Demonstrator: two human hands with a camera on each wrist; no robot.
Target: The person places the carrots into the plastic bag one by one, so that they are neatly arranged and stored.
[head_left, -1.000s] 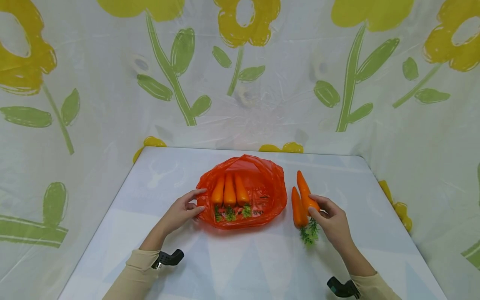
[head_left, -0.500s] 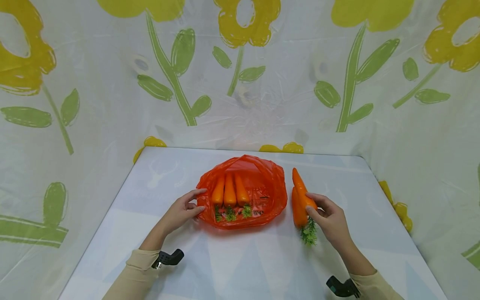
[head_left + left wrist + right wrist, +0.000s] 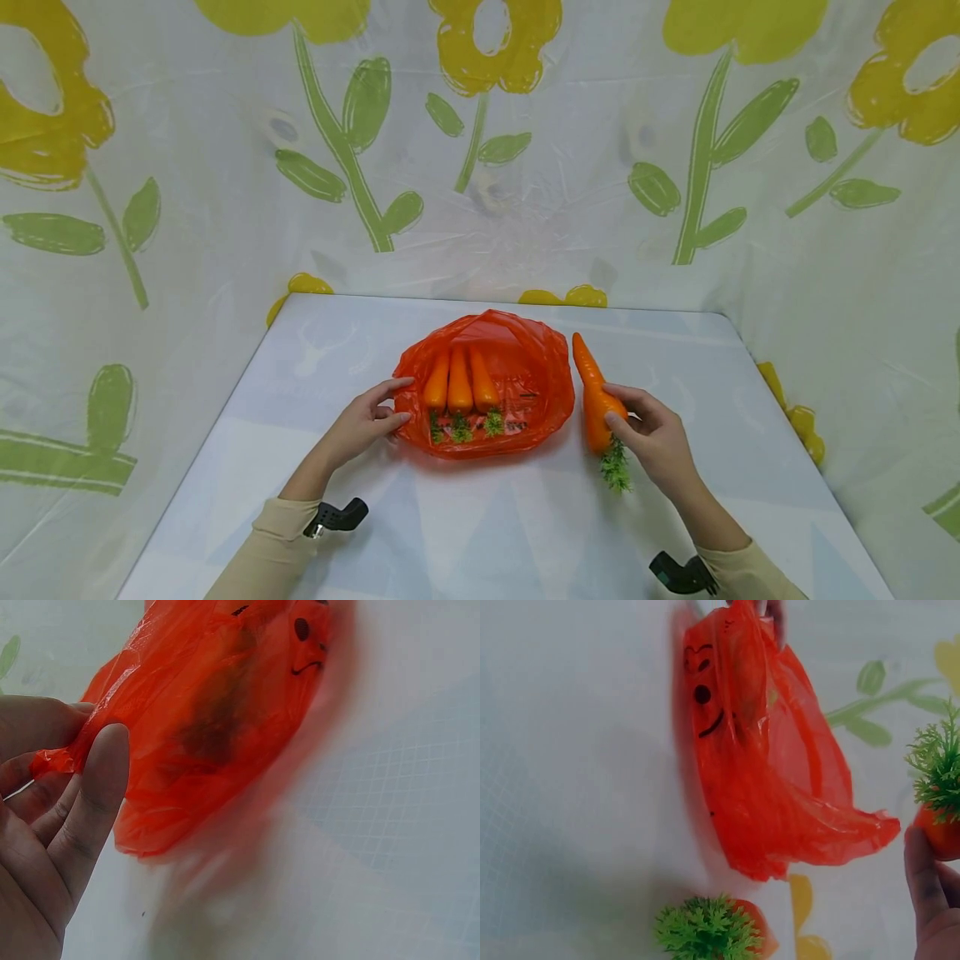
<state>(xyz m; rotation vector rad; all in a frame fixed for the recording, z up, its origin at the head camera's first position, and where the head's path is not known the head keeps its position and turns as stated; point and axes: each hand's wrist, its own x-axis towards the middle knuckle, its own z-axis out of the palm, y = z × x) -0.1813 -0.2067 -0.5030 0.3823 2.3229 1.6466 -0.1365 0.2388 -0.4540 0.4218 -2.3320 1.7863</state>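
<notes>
An orange-red plastic bag point(image 3: 528, 354) lies with its mouth spread toward me, and 3 carrots point(image 3: 459, 385) with short green tops rest side by side inside. My left hand point(image 3: 365, 423) pinches the bag's left edge between thumb and fingers; in the left wrist view the gathered film point(image 3: 58, 761) shows in that pinch. My right hand point(image 3: 654, 435) holds a carrot point(image 3: 591, 368) by its thick end, tip pointing away, just right of the bag. Beneath it another carrot point(image 3: 597, 437) lies on the table, partly covered; its leafy end point(image 3: 705, 930) shows in the right wrist view.
A pale patterned tabletop point(image 3: 480, 533) carries everything. Behind and at the sides hangs a white curtain point(image 3: 525, 242) printed with yellow flowers. Black wrist devices point(image 3: 339, 515) are strapped to both forearms.
The carrot in my right hand has moved left, from beside the lying carrot to over it and nearer the bag. My left hand and the bag stay where they were.
</notes>
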